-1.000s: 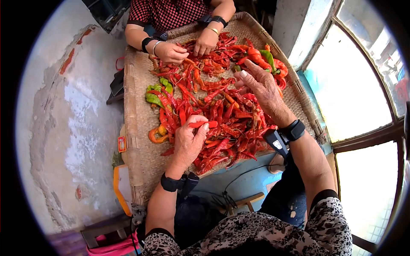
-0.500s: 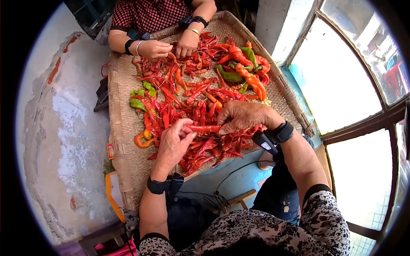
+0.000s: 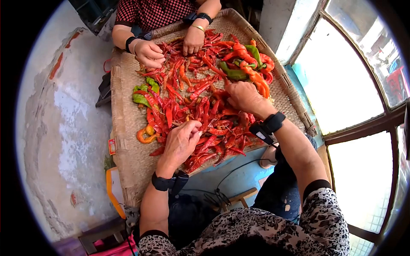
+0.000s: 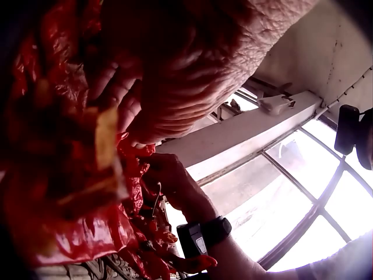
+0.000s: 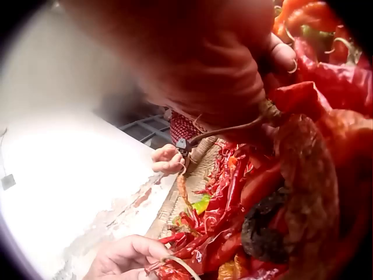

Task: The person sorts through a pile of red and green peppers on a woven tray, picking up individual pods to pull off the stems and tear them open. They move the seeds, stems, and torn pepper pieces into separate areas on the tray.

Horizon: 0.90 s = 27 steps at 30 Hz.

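Dried red chili peppers lie heaped across a shallow woven tray. My left hand is at the near side of the heap, its index finger and thumb tips close together. Small red pieces show at those fingertips in the right wrist view, but I cannot tell whether they are pinched. Farther right, my right hand reaches down with curled fingers onto a red chili pepper. Most of its fingertips are hidden by the hand itself in the head view.
Opposite, another person's hands work over the far end. Larger fresh peppers sit at the tray's far right, green ones at its left. A wall stands left, a window right. A cable hangs below.
Both hands were at one red chili pepper half a second ago. Since then my right hand has moved away and up onto the heap, while my left stays near the same spot.
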{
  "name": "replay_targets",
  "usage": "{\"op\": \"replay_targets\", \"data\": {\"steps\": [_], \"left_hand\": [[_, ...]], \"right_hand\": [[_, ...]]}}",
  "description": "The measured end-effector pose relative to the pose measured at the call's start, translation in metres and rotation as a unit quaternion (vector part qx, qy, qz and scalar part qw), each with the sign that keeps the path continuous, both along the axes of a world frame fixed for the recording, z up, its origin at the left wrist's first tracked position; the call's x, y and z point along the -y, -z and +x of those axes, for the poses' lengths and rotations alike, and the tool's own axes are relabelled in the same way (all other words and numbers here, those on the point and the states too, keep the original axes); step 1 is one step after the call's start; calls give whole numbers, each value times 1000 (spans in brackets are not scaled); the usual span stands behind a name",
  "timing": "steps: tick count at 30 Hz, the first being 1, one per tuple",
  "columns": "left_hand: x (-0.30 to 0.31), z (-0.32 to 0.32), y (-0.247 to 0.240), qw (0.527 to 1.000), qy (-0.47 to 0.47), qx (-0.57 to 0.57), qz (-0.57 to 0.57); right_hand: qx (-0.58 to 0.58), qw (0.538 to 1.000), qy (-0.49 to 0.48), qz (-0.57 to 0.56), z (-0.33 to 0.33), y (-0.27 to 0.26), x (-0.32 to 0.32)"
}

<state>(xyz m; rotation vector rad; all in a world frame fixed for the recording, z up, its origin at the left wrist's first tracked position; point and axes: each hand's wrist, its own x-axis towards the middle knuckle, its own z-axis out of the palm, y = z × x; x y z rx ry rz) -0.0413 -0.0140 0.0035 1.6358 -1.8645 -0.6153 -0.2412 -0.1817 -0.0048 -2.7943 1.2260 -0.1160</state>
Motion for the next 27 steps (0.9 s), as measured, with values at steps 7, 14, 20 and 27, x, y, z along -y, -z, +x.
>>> {"op": "replay_targets", "data": {"steps": [7, 14, 20, 27], "left_hand": [[2, -7, -1, 992, -77, -94, -41], [4, -13, 10, 965, -23, -262, 14], [6, -2, 7, 865, -54, -499, -6], [4, 4, 3, 779, -54, -624, 9]], "right_hand": [[320, 905, -233, 155, 6, -30, -44], [354, 869, -222, 265, 12, -17, -68], [366, 887, -204, 196, 14, -19, -71], [332, 875, -212, 281, 9, -25, -62]]}}
